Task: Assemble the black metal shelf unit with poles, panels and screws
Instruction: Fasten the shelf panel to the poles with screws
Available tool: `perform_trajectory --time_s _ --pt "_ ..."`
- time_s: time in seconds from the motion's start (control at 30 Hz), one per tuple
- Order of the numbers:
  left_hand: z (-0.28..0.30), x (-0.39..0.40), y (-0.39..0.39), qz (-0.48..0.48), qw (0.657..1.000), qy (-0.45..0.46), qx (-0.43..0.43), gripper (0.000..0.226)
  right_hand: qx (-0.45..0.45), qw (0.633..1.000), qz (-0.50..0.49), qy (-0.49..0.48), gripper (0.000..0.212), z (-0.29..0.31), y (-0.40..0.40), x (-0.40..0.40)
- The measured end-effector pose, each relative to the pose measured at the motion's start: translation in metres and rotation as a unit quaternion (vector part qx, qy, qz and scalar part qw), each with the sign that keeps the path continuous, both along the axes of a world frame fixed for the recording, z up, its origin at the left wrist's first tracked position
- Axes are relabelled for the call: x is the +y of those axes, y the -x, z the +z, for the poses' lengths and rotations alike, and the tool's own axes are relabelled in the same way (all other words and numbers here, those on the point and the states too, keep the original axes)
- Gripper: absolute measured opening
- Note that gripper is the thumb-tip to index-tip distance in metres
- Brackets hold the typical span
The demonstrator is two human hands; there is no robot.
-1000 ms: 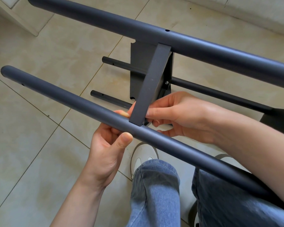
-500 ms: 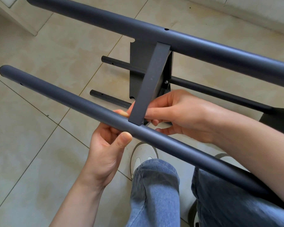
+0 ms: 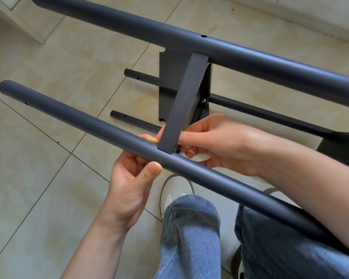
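Little has moved since the earlier frames; both hands keep their places; the left hand [image 3: 129, 186] grips the near dark grey round metal pole [image 3: 85, 121] from below, thumb on its front; the right hand [image 3: 216, 146] pinches the lower end of the flat dark grey metal panel edge [image 3: 184, 101], which spans to the far thick pole [image 3: 240, 51]; two thinner black poles [image 3: 260, 111] lie on the beige tiled floor [image 3: 38, 158] below

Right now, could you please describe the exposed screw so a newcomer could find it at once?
Start at the far pole and follow the panel down towards the right hand. Just right of the panel, above that hand, sits the screw: the only silvery, threaded thing among dark metal.
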State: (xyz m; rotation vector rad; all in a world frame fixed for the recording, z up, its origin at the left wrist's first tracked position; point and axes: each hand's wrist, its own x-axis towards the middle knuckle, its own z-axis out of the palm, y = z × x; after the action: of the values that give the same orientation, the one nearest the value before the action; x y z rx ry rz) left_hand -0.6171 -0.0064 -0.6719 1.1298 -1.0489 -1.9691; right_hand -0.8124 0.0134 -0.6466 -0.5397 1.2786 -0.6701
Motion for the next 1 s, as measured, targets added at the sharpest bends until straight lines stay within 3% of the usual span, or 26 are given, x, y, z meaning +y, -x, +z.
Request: perform_trajectory --time_s 0.23,0.47,0.87,1.0 --pt "-0.002 0.001 -0.001 0.003 1.000 0.012 0.001 0.075 0.027 0.999 0.018 0.001 0.055 -0.001 -0.006 0.000" --pt "0.003 0.000 0.004 -0.002 1.000 0.007 0.008 0.075 -0.002 1.000 0.018 0.003 0.031 0.001 0.003 -0.001" --pt "-0.003 0.002 0.001 0.002 0.999 0.026 0.020 0.082 -0.080 0.996 0.011 -0.030 0.032 0.000 0.008 0.000" --pt "-0.004 0.001 0.002 -0.004 0.999 0.036 0.022 0.071 -0.086 0.996 0.002 -0.034 0.035 0.000 0.009 0.001"
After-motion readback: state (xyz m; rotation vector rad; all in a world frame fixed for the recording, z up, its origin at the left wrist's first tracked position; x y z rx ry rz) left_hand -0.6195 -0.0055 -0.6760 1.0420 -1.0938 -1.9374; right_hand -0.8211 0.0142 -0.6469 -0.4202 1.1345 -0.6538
